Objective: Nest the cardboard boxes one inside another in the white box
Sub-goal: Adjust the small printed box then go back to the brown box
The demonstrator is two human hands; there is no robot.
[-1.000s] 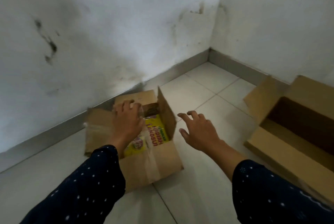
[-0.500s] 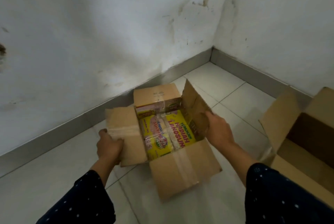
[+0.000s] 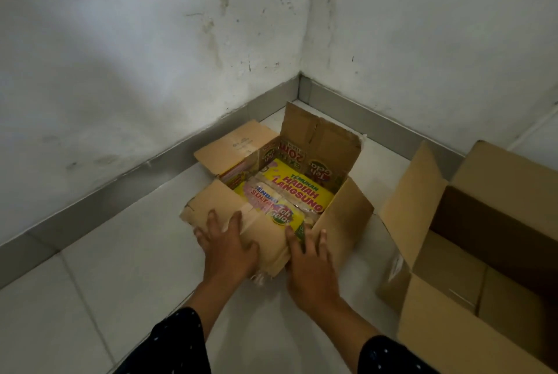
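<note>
A small brown cardboard box (image 3: 347, 216) stands on the floor in the room's corner, flaps open, with yellow printed cardboard (image 3: 299, 192) lying inside it. My left hand (image 3: 229, 248) lies flat on the box's near flap (image 3: 217, 206), fingers spread. My right hand (image 3: 311, 265) presses against the near corner of the same box, fingertips at the rim. A larger brown cardboard box (image 3: 447, 322) stands open at the right, its inside dark. No white box shows in the view.
Two stained white walls (image 3: 120, 56) meet in a corner behind the small box, with a grey skirting (image 3: 145, 168) along the bottom. The floor is pale tiles (image 3: 90, 298). My dark dotted sleeves (image 3: 178, 343) fill the bottom edge.
Both hands left the side flaps and came to the box's near side. The left one now rests on the near flap, the right one at the near corner. The view shifted closer.
</note>
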